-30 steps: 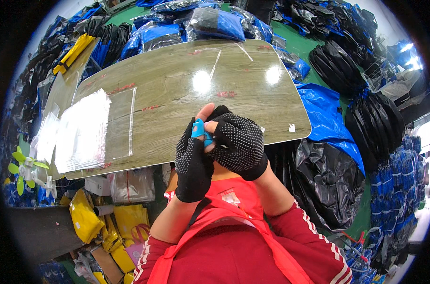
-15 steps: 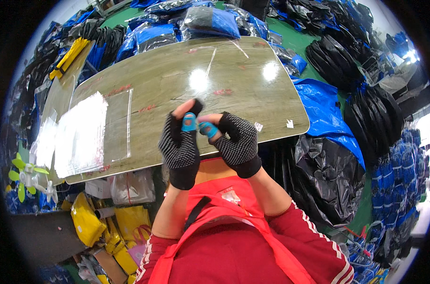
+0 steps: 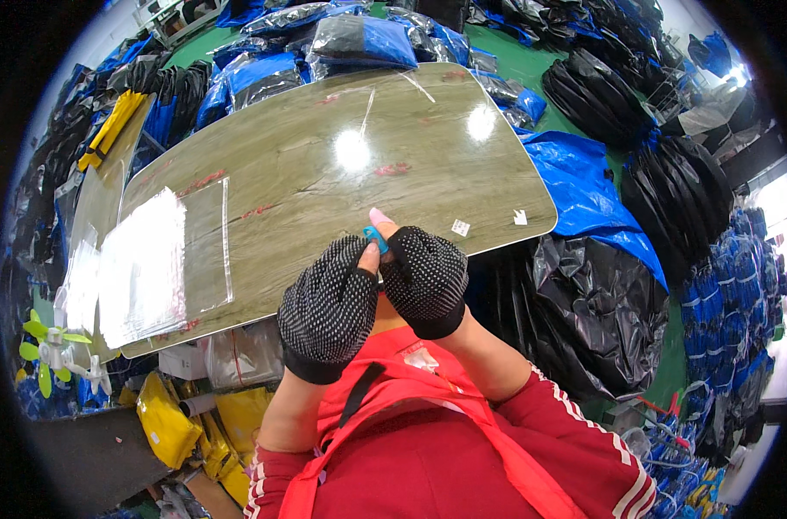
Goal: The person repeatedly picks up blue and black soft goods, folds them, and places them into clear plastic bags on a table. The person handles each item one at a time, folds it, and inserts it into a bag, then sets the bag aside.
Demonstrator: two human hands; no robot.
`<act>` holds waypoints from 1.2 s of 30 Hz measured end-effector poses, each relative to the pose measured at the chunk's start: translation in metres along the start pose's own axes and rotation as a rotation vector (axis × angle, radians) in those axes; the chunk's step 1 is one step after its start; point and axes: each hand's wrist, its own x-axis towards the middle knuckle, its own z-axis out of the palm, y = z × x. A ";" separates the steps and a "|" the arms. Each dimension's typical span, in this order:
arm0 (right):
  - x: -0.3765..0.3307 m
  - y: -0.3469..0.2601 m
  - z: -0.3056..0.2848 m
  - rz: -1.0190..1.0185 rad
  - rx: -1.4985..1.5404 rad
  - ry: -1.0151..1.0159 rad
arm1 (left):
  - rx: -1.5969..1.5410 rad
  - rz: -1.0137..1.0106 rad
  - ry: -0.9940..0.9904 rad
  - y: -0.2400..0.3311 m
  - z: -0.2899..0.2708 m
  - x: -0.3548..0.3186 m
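**Small blue piece pinched between two gloved hands**

The blue piece (image 3: 375,235) sits at the fingertips of both hands, held up just above the near edge of the table (image 3: 324,156). Only a sliver shows, so its exact kind cannot be told; it looks like hard plastic. By its size it is probably light and stiff, easy to lose from a loose pinch, and best taken by its sides between thumb and forefinger.

The left hand (image 3: 328,307) and the right hand (image 3: 426,281) wear black dotted fingerless gloves, knuckles touching. Both are closed around the piece, bare fingertips on it; the dotted palms should help the grip, but the bare tips do the holding.

On the table's left part lies a stack of clear bags (image 3: 142,264). Black and blue packed bundles (image 3: 363,39) crowd the far side; black sacks (image 3: 575,294) stand to the right. Yellow bags (image 3: 164,424) sit below the table's near left.
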 end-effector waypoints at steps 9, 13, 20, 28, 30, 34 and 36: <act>0.004 -0.007 0.006 0.588 0.988 0.068 | -0.095 0.001 0.019 -0.011 0.011 -0.002; -0.003 -0.004 0.013 0.501 0.880 -0.038 | -0.106 -0.031 0.010 -0.010 0.014 -0.012; -0.029 0.021 0.030 0.719 1.346 0.025 | -0.259 -0.169 0.043 -0.011 0.046 -0.014; -0.062 0.136 -0.084 0.566 -0.017 0.272 | -0.689 -0.503 -0.407 -0.007 0.099 -0.039; -0.088 0.200 -0.121 0.803 -0.582 0.052 | -0.791 -0.822 -0.452 -0.013 0.101 -0.048; -0.148 0.301 -0.148 0.813 -0.897 -0.636 | -0.700 -0.710 -0.626 -0.025 0.103 -0.067; -0.152 0.327 -0.173 1.052 -0.755 -0.657 | -0.665 -0.646 -0.692 -0.031 0.106 -0.076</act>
